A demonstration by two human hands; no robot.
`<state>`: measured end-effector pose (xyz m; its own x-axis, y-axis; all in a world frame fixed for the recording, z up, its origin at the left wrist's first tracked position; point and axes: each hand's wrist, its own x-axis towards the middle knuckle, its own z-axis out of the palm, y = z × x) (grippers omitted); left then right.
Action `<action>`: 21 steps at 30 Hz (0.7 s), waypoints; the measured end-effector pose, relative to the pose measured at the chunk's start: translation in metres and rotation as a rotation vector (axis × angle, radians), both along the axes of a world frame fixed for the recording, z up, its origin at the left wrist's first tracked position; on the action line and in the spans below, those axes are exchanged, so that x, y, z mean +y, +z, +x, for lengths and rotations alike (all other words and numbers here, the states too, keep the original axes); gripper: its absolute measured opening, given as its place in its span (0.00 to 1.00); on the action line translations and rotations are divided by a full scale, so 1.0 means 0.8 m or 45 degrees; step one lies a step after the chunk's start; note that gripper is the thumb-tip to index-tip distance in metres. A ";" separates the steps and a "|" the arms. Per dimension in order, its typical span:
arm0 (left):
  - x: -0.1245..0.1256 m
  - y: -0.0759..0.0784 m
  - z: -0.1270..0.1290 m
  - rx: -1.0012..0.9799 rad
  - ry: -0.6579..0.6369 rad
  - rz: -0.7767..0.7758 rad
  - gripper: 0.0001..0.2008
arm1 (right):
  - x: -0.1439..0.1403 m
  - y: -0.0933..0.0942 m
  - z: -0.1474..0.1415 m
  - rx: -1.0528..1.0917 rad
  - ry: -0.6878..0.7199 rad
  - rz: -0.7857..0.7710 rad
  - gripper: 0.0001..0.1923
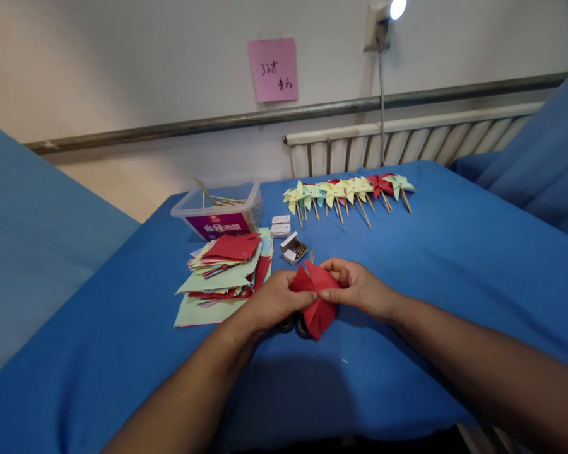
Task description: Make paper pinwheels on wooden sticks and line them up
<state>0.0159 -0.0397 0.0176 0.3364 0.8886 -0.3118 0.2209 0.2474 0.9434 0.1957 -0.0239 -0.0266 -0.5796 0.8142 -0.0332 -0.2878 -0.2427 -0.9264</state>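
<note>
Between my two hands is a piece of red paper (318, 310) with slits cut in from its corners. My left hand (280, 295) pinches its left side, thumb on top near the middle. From the other side my right hand (355, 287) grips it, its thumb tip close to the left one. Beneath the paper lies a pair of scissors (303, 326), mostly hidden, its dark handles showing below and a blade tip above. Just beyond my hands stands an opened small box (293, 250) of metal pins.
Stacked coloured paper (208, 312) sits at the left. Behind it is a clear plastic tub (257, 205) holding wooden sticks. Two small white boxes (280, 231) lie beside the tub. Several finished pinwheels (355, 188) line the back of the blue-covered table (454, 277), near a radiator (407, 140).
</note>
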 end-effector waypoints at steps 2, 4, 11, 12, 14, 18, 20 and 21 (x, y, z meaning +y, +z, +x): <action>0.000 0.000 0.003 -0.111 0.139 -0.030 0.10 | -0.001 -0.001 -0.002 0.037 -0.106 -0.004 0.19; 0.000 0.000 0.005 -0.312 0.274 -0.121 0.13 | -0.001 0.000 -0.005 0.069 -0.234 -0.006 0.18; -0.003 -0.006 0.012 -0.702 0.387 -0.401 0.13 | 0.000 0.004 -0.007 0.088 -0.510 0.103 0.17; -0.004 -0.007 0.013 -0.700 0.409 -0.404 0.12 | -0.001 0.004 -0.007 0.085 -0.527 0.117 0.18; -0.005 -0.008 0.016 -0.698 0.449 -0.400 0.09 | -0.003 0.003 -0.008 0.079 -0.548 0.135 0.18; -0.005 -0.009 0.019 -0.686 0.477 -0.396 0.09 | -0.003 -0.002 -0.009 0.070 -0.553 0.156 0.18; -0.005 -0.009 0.020 -0.651 0.476 -0.387 0.11 | -0.003 -0.003 -0.009 0.063 -0.554 0.162 0.18; -0.005 -0.009 0.020 -0.625 0.477 -0.376 0.12 | -0.003 -0.004 -0.009 0.058 -0.553 0.164 0.18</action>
<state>0.0320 -0.0439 0.0101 0.1875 0.8737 -0.4489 -0.3662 0.4862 0.7934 0.1882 -0.0262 -0.0294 -0.1822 0.9780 0.1016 -0.3788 0.0256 -0.9251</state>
